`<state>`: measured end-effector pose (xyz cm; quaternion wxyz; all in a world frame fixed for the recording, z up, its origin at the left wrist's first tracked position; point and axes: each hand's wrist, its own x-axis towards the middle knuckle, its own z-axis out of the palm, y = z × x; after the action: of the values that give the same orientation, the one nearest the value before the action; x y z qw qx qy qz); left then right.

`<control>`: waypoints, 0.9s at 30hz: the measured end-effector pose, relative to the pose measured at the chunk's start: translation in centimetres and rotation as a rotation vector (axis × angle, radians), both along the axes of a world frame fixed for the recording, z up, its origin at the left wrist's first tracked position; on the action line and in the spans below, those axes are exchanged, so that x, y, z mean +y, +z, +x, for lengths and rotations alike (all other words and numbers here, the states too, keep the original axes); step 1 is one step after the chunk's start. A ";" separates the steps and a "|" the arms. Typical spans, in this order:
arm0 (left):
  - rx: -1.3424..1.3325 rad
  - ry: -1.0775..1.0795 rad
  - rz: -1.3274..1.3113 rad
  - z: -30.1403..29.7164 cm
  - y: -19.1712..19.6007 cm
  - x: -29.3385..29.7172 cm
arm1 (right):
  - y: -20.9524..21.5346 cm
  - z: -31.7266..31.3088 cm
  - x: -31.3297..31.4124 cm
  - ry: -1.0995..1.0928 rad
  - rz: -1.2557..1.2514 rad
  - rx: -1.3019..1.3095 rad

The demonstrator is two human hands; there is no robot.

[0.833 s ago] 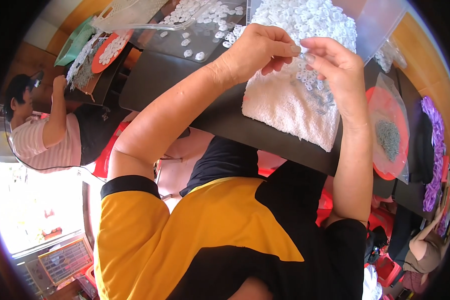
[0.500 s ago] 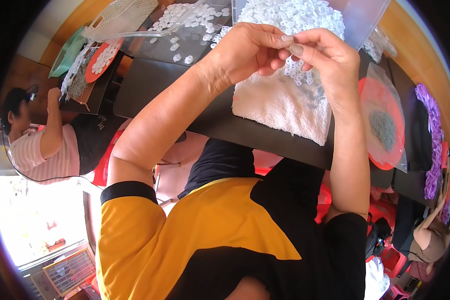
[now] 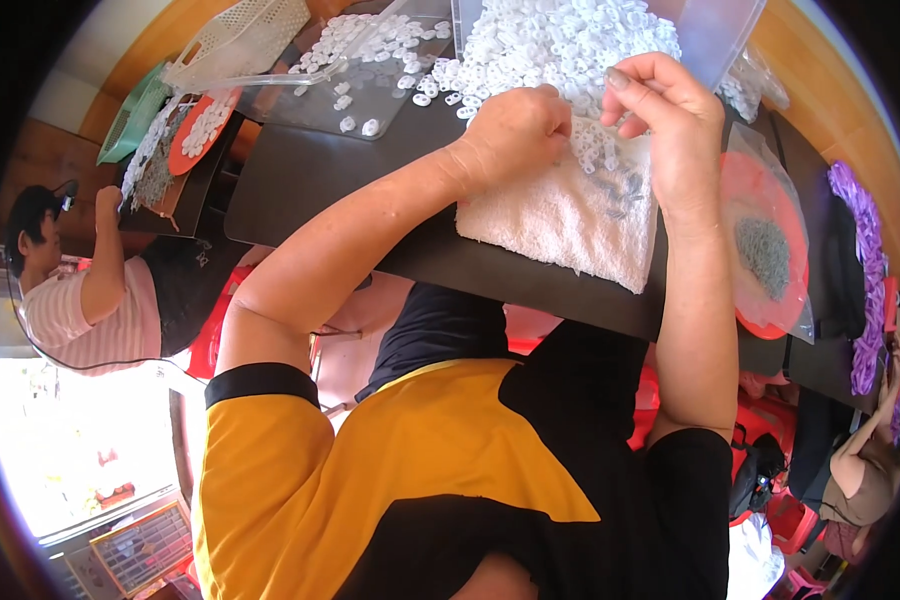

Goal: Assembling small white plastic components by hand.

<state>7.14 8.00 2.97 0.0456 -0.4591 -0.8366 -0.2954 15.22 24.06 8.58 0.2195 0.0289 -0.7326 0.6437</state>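
Over the left edge of a folded pale pink towel (image 3: 560, 232) is my left hand (image 3: 520, 135). Its fingers are curled and point away from me; what they hold, if anything, is hidden. My right hand (image 3: 670, 115) is raised above the towel's far right corner, thumb and fingertips drawn together. Anything in that pinch is too small to make out. Small white plastic pieces with holes (image 3: 596, 150) lie on the towel between the hands, and small grey metal pieces (image 3: 625, 190) are scattered beside them. A large heap of white pieces (image 3: 570, 50) spreads beyond my hands.
A clear plastic lid (image 3: 370, 115) with white pieces lies far left. At right, a red plate (image 3: 735, 200) holds a bag of grey pieces (image 3: 765, 255); beyond it is a purple bundle (image 3: 860, 280). Another person (image 3: 85, 290) sits at left near an orange plate (image 3: 185, 155).
My hands were together, fingertips meeting above the heap. Now they are apart: the left has dropped toward the towel, and the right stays raised at the right.
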 end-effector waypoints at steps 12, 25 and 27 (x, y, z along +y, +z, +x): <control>-0.927 0.059 0.456 1.3 3.5 -0.7 | -0.6 -0.4 -1.3 -0.086 0.038 -0.141; -1.160 0.005 0.879 2.2 3.0 -0.5 | -2.0 -0.5 -3.1 -0.071 -0.053 -0.042; -1.214 0.019 0.971 1.9 2.6 -0.7 | -2.2 -0.5 -3.2 -0.021 -0.020 -0.079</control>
<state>9.04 7.25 5.54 -0.2219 -0.1386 -0.4959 -0.8280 14.74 20.85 6.35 0.1975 -0.0063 -0.7343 0.6494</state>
